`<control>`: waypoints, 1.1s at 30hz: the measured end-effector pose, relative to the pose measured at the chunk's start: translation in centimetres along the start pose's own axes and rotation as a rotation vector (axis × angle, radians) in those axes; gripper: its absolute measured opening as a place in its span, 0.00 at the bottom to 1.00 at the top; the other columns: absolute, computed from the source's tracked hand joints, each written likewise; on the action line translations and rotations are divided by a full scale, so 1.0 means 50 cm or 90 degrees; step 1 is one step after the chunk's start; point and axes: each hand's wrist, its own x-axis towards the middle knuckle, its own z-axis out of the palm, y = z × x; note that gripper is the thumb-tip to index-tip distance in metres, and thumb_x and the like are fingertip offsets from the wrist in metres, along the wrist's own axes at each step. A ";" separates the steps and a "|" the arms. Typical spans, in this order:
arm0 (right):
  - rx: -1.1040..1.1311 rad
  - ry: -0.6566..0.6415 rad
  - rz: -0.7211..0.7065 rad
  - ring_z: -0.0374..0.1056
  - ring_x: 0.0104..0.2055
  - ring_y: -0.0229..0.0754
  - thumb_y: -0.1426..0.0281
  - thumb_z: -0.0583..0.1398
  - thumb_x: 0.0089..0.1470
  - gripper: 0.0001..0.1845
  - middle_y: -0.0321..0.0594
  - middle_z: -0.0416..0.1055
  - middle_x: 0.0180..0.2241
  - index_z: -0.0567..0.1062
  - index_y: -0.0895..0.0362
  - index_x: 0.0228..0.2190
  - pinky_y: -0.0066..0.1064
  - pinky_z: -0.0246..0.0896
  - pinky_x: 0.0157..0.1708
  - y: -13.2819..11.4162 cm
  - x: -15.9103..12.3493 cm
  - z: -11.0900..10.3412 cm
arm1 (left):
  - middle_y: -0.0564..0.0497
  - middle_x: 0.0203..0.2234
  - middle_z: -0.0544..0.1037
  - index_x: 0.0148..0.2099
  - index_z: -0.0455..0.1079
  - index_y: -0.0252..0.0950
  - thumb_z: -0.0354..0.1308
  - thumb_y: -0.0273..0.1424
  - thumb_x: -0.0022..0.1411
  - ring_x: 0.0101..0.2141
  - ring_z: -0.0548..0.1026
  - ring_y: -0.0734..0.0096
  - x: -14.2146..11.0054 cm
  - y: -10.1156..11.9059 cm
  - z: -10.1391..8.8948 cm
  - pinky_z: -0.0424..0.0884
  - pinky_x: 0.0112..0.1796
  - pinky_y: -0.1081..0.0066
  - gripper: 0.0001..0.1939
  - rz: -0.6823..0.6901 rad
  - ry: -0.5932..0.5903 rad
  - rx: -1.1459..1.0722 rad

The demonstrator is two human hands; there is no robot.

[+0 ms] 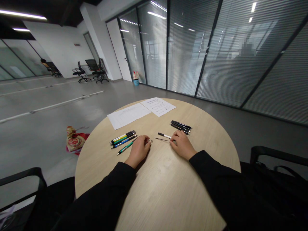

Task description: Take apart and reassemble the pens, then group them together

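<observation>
Nearest, bare wood of the round table (149, 192), pale and smooth-looking, between two dark sleeves (103, 192).

Left hand (141, 147): on the table, fingers loosely curled; whether anything is inside cannot be told. A tiny part (151, 141) lies just beyond its fingertips, too small to identify. At its left, a green-and-black pen (125, 149) slants, far end close to the knuckles.

Right hand (181, 142): thumb and fingers drawn together at the right end of a thin dark rod (160, 139), apparently pinching it; the other end points left, into the gap between the hands. Probably a pen refill: very light, stiff but slightly springy, apt to roll or bend under sideways pressure. Best held lightly mid-length, clear of the tip.

Just beyond the rod, a white-and-black pen piece (164, 135), its right end hidden by the fingers. Likely light hard plastic, slick and round; the barrel's middle offers the safest hold.

Farther left, a row of coloured pens (122, 137); farther right, bunched black pens (180, 127). At the far edge, two paper sheets (127, 116).
</observation>
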 end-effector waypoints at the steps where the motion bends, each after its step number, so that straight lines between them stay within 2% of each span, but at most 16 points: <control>1: 0.000 0.001 0.001 0.61 0.43 0.48 0.73 0.62 0.57 0.04 0.44 0.68 0.37 0.77 0.57 0.29 0.41 0.60 0.46 0.000 0.000 0.000 | 0.45 0.34 0.77 0.43 0.70 0.35 0.57 0.31 0.62 0.37 0.75 0.60 0.000 0.000 0.001 0.70 0.38 0.63 0.08 0.005 -0.002 0.006; 13: 0.001 0.009 -0.002 0.61 0.43 0.48 0.74 0.62 0.56 0.04 0.44 0.67 0.37 0.76 0.56 0.29 0.41 0.61 0.46 0.001 -0.002 0.002 | 0.45 0.35 0.77 0.45 0.70 0.35 0.55 0.27 0.60 0.38 0.75 0.59 0.000 -0.010 0.006 0.70 0.40 0.62 0.10 0.033 -0.009 0.033; 33: -0.018 -0.005 0.003 0.61 0.44 0.48 0.74 0.62 0.56 0.03 0.45 0.67 0.38 0.77 0.58 0.30 0.39 0.60 0.47 0.000 -0.001 0.001 | 0.45 0.38 0.76 0.45 0.70 0.35 0.54 0.24 0.60 0.40 0.74 0.59 0.000 -0.005 0.005 0.68 0.41 0.62 0.11 0.030 -0.034 0.058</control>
